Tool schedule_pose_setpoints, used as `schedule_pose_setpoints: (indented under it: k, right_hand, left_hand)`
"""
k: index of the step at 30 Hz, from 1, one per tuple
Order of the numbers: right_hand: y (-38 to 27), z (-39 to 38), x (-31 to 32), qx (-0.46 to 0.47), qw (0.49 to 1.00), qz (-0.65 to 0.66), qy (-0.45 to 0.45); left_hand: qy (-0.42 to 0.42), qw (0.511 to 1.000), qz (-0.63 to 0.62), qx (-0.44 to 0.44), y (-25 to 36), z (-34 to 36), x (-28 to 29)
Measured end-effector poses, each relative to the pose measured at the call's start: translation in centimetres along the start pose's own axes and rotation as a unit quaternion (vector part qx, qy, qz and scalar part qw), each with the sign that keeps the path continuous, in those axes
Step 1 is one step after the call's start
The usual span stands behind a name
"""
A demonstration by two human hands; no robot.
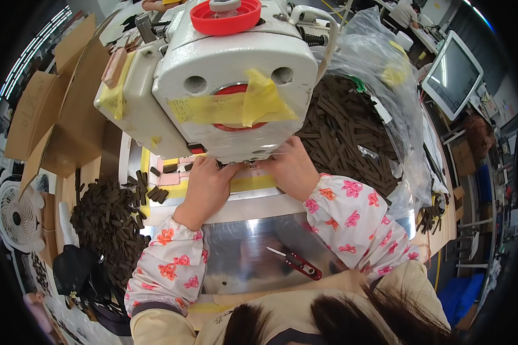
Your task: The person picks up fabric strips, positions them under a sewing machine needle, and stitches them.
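Left hand (206,191) and right hand (293,169) nearly meet under the machine head (172,75); whether they pinch anything, I cannot tell. Short strips (109,224) lie heaped left of the machine head, long strips (351,129) right, snips (299,264) in front

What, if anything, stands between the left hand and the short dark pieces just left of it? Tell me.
Nothing visible stands between the left hand and the short dark pieces, which lie close to its left. The white machine shows above them in the picture, not in between.
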State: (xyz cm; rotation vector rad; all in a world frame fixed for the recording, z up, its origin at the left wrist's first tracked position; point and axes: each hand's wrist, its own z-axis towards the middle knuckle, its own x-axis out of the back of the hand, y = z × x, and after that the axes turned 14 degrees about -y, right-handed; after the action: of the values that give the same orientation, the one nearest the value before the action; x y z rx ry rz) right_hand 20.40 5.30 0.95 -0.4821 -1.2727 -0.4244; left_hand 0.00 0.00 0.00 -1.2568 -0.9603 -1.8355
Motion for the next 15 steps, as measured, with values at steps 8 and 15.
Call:
schedule_pose_setpoints:
  k: [8,15]
  right_hand:
    - [-0.62,-0.17,0.74,0.006,0.998,-0.053,-0.014]
    - [-0.03,0.24,-0.03,-0.007,0.999,-0.029,-0.018]
  left_hand:
    - [0.041,0.999,-0.032,-0.013,0.51,-0.33,-0.09]
    - [0.026,0.999,-0.001,-0.018,0.2,0.11,0.11]
